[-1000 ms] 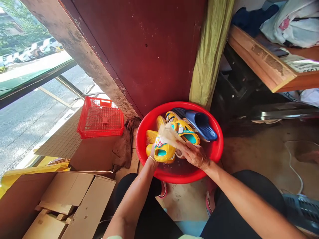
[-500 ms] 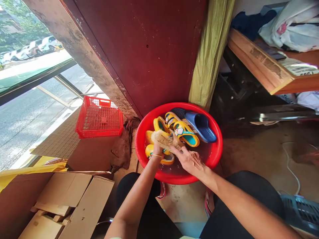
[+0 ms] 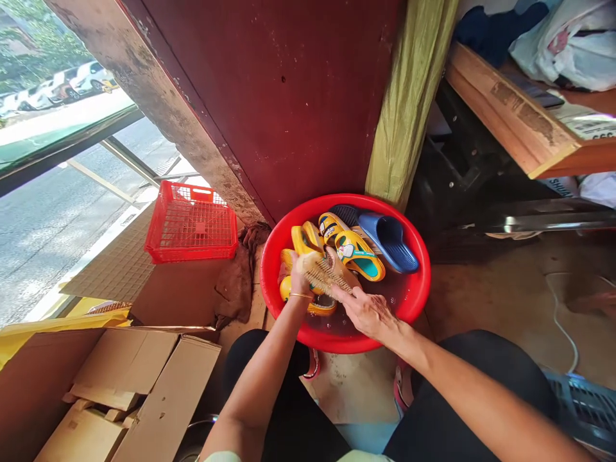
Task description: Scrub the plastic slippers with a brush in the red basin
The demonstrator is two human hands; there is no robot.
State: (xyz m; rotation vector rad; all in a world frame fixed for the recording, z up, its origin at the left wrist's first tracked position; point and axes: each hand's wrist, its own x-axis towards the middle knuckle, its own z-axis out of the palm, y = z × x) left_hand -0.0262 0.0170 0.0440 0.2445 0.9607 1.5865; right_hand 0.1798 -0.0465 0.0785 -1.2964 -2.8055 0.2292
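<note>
Scrub brush (image 3: 325,274) with a wooden back and pale bristles, held low inside a red plastic basin (image 3: 264,276) at lower centre. Left grip (image 3: 301,281) closes on the brush's wooden end; right grip (image 3: 368,314) rests its fingers (image 3: 342,296) against the brush, firmness unclear. Yellow slippers (image 3: 359,256) and a blue slide (image 3: 389,242) lie together in shallow water, within reach of both hands. Red plastic crate (image 3: 190,224), brown rag (image 3: 235,279) and cardboard box (image 3: 144,378) sit left of the basin.
</note>
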